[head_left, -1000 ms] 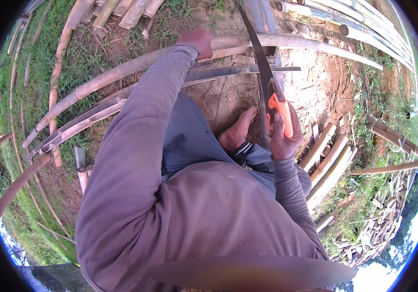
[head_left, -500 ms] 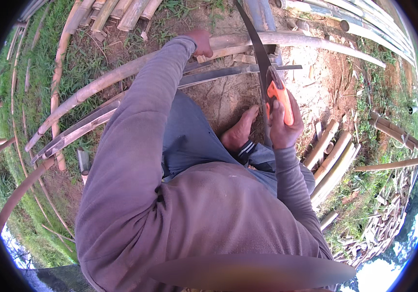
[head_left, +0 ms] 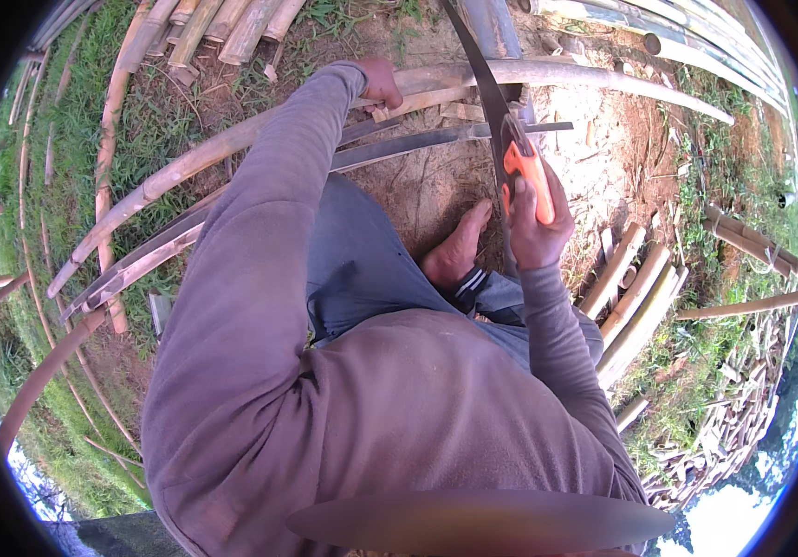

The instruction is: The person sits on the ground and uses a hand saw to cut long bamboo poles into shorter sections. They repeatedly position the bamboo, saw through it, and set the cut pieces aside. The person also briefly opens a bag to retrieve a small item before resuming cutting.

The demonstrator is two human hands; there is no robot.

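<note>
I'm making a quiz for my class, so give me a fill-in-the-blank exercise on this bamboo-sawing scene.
1. The right hand grips a hand saw whose handle is ____ in colour.
2. The left hand rests on a long ____ pole lying across the ground.
3. The bare ____ is planted on the soil below the saw.
4. Short cut bamboo pieces lie to the person's ____ side.

Missing words: orange; bamboo; foot; right

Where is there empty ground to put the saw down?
Bare dirt lies beside the bare foot, below the long bamboo pole, and further right toward the grass. It is crowded by the cut bamboo pieces and where the left hand and right hand work the saw.
</note>
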